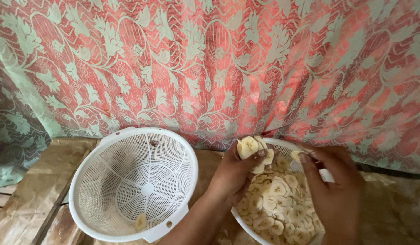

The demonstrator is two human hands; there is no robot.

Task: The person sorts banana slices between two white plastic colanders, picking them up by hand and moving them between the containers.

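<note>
**Hands at the bowl of banana slices**

Left hand (235, 174) grips a peeled banana (249, 148), fingers wrapped round it, cut end facing up. It sits over the near-left rim of the white bowl (241, 219). Right hand (333, 190) is over the right side of the same bowl, fingers pinched narrow near a pale slice (295, 155). Whether a blade is in that hand, cannot tell: blurred. The bowl is filled with round banana slices (278, 208). Left of the bowl, just beside it, a white perforated colander (128, 181) tilts toward the camera, with one slice (140, 221) at its lower inside wall. Both sit on brown paper (46, 181). Behind the bowl hangs a red and pale-green floral curtain (219, 63).
</note>
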